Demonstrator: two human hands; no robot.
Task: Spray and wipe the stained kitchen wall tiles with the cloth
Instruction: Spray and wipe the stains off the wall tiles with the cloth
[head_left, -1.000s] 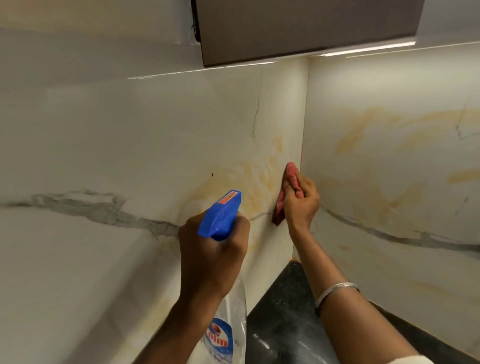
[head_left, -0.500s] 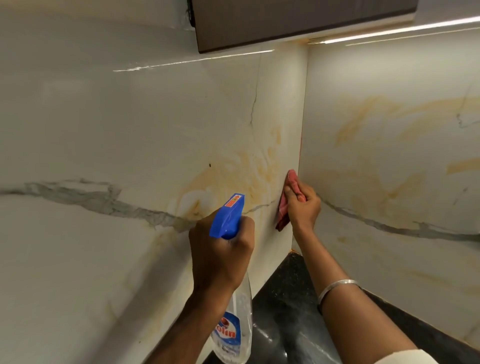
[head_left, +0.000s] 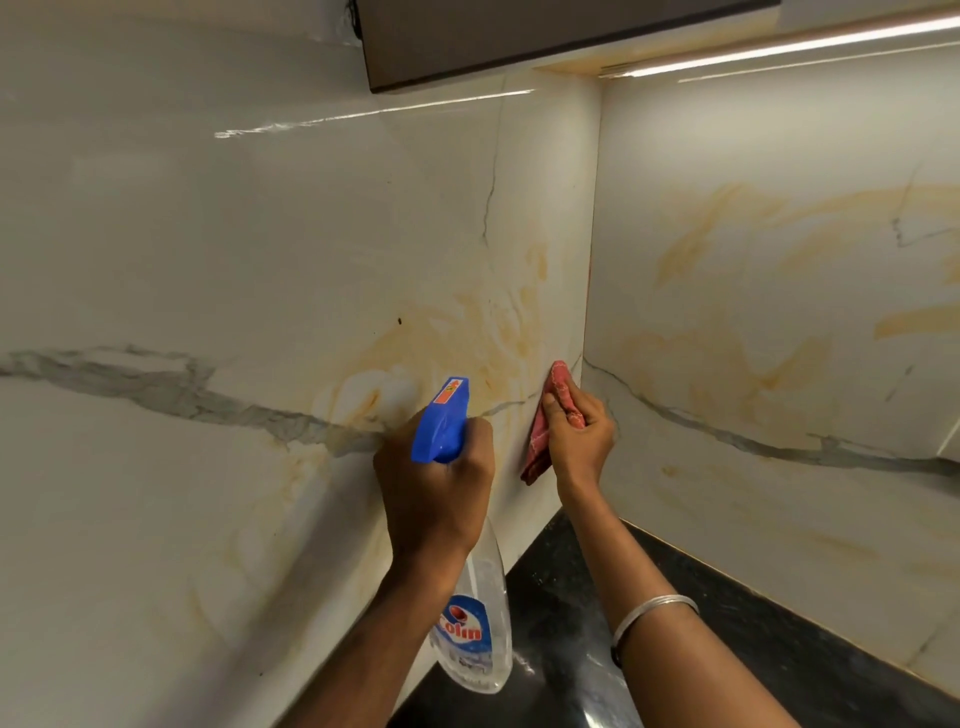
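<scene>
**Cloth (head_left: 539, 453) held against stained wall tiles (head_left: 249, 249) in the corner**

Cloth and tile meet just left of the corner joint, on the left-hand wall. The cloth is pinkish red and bunched. The right hand (head_left: 579, 441) grips it with fingers (head_left: 557, 413) curled round the bundle, pressing it onto the tile. One end sticks out above the hand and another hangs below it.

Yellow-orange stains (head_left: 493, 353) smear the tiles just left of the cloth, and more streaks run across the right-hand wall.

The left hand (head_left: 431, 499) holds a spray bottle (head_left: 480, 587) by the neck, fingers wrapped tight under its blue spray head (head_left: 441, 421). The nozzle points up toward the stained left wall. The hand hides the trigger, so I cannot tell whether a finger lies on it.

The bottle is clear with a blue and red label, and it hangs above the dark speckled tabletop (head_left: 571, 665). A silver bangle (head_left: 652, 610) sits on the right forearm. A dark cabinet (head_left: 519, 36) and a light strip (head_left: 779, 49) are overhead.
</scene>
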